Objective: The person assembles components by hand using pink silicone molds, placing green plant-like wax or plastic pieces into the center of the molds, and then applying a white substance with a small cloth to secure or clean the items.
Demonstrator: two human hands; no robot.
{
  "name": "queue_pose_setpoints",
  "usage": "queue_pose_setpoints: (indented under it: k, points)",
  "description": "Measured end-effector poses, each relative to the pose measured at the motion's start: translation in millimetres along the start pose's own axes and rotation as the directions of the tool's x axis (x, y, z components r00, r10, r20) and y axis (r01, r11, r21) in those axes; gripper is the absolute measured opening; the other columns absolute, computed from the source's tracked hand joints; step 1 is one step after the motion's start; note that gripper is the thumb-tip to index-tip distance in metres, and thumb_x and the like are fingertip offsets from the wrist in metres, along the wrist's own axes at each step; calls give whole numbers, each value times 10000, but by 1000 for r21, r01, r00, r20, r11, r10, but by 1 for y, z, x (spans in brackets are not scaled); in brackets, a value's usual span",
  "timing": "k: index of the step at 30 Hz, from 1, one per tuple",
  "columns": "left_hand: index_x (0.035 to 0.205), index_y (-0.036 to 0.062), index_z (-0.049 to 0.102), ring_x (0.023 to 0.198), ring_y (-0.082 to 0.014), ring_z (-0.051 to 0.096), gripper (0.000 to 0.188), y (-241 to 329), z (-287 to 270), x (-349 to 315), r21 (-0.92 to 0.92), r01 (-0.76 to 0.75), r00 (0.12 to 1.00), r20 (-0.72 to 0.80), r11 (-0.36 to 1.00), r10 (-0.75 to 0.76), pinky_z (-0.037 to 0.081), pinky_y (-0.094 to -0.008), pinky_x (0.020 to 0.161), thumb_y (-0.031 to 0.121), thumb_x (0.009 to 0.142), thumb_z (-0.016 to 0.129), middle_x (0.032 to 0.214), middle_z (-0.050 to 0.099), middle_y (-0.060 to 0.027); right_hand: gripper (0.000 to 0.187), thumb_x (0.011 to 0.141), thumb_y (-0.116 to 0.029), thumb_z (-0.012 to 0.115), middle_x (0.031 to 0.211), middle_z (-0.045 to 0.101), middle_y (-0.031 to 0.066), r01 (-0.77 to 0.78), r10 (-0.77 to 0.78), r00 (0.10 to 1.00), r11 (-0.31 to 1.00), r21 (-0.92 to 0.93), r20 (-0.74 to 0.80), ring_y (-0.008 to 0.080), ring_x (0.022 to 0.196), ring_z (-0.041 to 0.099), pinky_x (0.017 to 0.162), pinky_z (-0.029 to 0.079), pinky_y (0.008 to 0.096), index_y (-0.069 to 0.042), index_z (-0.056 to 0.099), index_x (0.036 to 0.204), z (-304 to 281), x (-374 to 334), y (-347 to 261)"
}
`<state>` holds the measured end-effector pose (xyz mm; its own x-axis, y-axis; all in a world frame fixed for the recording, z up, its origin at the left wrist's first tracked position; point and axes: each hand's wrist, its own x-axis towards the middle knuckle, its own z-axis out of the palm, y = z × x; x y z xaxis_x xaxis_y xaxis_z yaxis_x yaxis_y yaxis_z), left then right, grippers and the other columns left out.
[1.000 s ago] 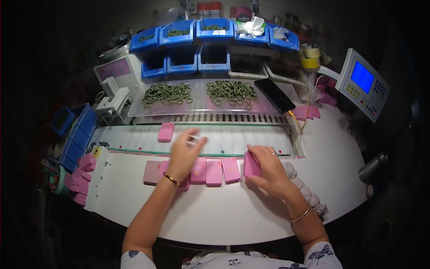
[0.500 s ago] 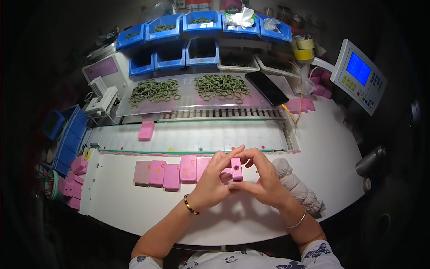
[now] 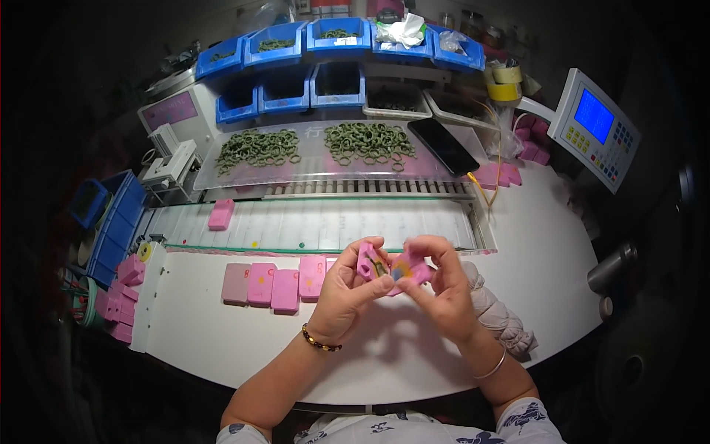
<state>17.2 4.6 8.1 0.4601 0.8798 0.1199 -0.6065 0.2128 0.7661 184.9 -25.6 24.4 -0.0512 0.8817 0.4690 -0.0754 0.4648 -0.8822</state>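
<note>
Above the white table, a pink rubber mould is parted into two halves between my hands. My left hand (image 3: 342, 297) is closed around one half (image 3: 366, 259), which has a hole in its edge and a dark greenish curved piece showing at its inner face. In my right hand (image 3: 450, 296), fingers and thumb pinch the other half (image 3: 418, 272), whose inner face carries yellow and blue marks. Both thumbs meet near the gap. Just left of my left hand lies a row of pink mould blocks (image 3: 285, 290), partly hidden by that hand.
A grey cloth bundle (image 3: 497, 314) lies beside my right forearm. Beyond is a conveyor belt (image 3: 340, 222) with one pink block (image 3: 220, 214). Behind it, a clear tray (image 3: 310, 176) holds green rings (image 3: 259, 150) and a black phone (image 3: 444, 146). A control panel (image 3: 594, 126) stands right.
The pink mould, held together before, is now spread apart into two halves, one in each hand. On the conveyor, the pink block and coloured dots have shifted left.
</note>
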Motion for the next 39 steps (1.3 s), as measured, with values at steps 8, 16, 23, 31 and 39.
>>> queue_pose_setpoints:
  k: [8, 16, 23, 31, 39]
  points:
    - [1033, 79, 534, 776, -172, 564, 356, 1, -16, -1, -422, 24, 996, -70, 906, -59, 490, -293, 719, 396, 916, 648, 883, 593, -96, 257, 700, -167, 820, 936, 592, 43, 387, -224, 905, 786, -482, 361, 236, 894, 519, 797, 435, 346, -89, 705, 916, 26, -11, -9]
    - [744, 76, 483, 668, -160, 547, 191, 2, -11, -2, -247, -28, 984, -175, 969, -16, 413, -276, 563, 181, 874, 576, 748, 529, -54, 259, 769, -104, 760, 976, 620, 78, 372, -258, 923, 788, -491, 285, 234, 829, 584, 733, 483, 337, -83, 678, 1014, 26, -13, -7]
    - [728, 70, 478, 619, -84, 393, 183, -8, -5, -6, 81, -81, 975, -201, 993, 96, 379, -239, 599, 110, 896, 539, 726, 476, -5, 305, 732, -31, 754, 1013, 554, 84, 362, -318, 929, 668, -650, 190, 266, 851, 551, 719, 462, 366, -90, 651, 1014, 25, -11, -8]
    - [855, 76, 517, 658, -144, 554, 254, -2, 9, 0, -51, -55, 917, -398, 997, 30, 460, -252, 601, 285, 983, 454, 768, 557, -29, 277, 672, -17, 758, 912, 651, 16, 423, -298, 906, 689, -589, 301, 242, 903, 595, 816, 417, 345, -104, 629, 901, 19, -10, -11]
    - [867, 89, 517, 524, -164, 560, 374, 1, -14, 4, -122, 41, 907, -412, 992, -88, 451, -263, 481, 435, 992, 449, 646, 581, -91, 209, 758, 70, 716, 895, 650, 119, 187, -198, 979, 963, -194, -43, 233, 860, 587, 814, 461, 326, -31, 605, 904, 6, -6, -24]
